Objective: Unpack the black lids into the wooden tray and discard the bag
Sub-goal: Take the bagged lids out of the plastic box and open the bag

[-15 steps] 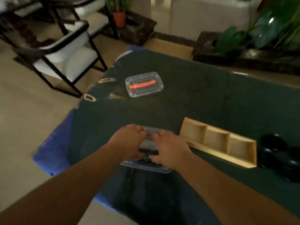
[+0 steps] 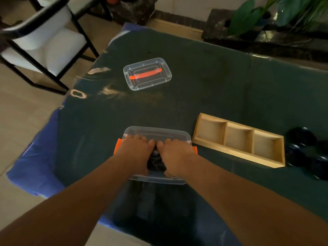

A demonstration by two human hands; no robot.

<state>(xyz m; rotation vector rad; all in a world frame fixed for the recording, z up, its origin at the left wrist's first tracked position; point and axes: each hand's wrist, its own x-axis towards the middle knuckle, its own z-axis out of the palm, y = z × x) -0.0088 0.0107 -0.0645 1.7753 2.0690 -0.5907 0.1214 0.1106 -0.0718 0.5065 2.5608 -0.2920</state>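
Observation:
A clear plastic box [image 2: 156, 133] with orange side latches stands on the dark green table near its front edge. My left hand [image 2: 136, 154] and my right hand [image 2: 175, 156] are both down inside it, side by side, fingers curled. Between them shows a dark glossy bundle [image 2: 156, 165], seemingly the bag with black lids, gripped from both sides. The wooden tray [image 2: 237, 139] with three bare compartments lies just right of the box. Several loose black lids [image 2: 301, 139] sit at the tray's right end.
The box's clear cover [image 2: 147, 73] with an orange handle lies further back on the table. A black-framed chair with white cushions [image 2: 44, 38] stands off the table's left side. Potted plants [image 2: 248, 16] line the far wall.
Both hands stay in the box and have sunk a little deeper around the dark bundle. The view has tilted down, so the box's orange latches now show.

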